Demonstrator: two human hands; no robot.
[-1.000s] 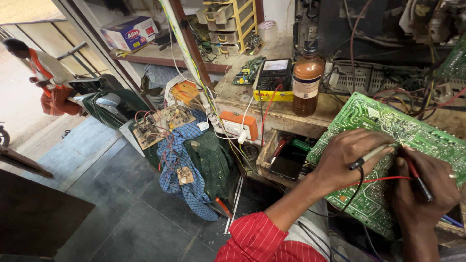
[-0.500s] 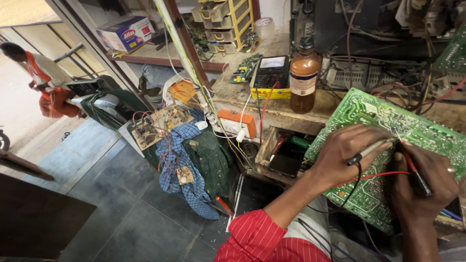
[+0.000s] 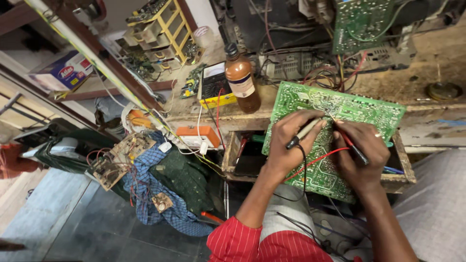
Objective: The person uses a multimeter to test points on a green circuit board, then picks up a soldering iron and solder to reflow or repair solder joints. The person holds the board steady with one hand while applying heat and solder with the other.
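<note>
A large green circuit board [image 3: 369, 114] lies tilted over an open wooden drawer [image 3: 403, 167] at the bench's front edge. My left hand [image 3: 286, 143] pinches a black test probe [image 3: 305, 132] with a black lead, its tip touching the board. My right hand [image 3: 361, 153] grips a red test probe [image 3: 350, 144] with a red lead, its tip touching the board close to the other probe's tip. Both hands rest on the board. A yellow-edged multimeter [image 3: 216, 87] lies on the bench to the left, leads running toward it.
A brown glass bottle [image 3: 241, 80] stands beside the meter. Behind are an opened chassis with another green board [image 3: 361, 22], tangled wires and yellow parts drawers [image 3: 158, 31]. Blue checked cloth [image 3: 150, 194] with small boards hangs at the left over a tiled floor.
The view has swung left and down, so the board and both hands sit nearer the centre. Both probes stay on the board; my hands hardly shift relative to it.
</note>
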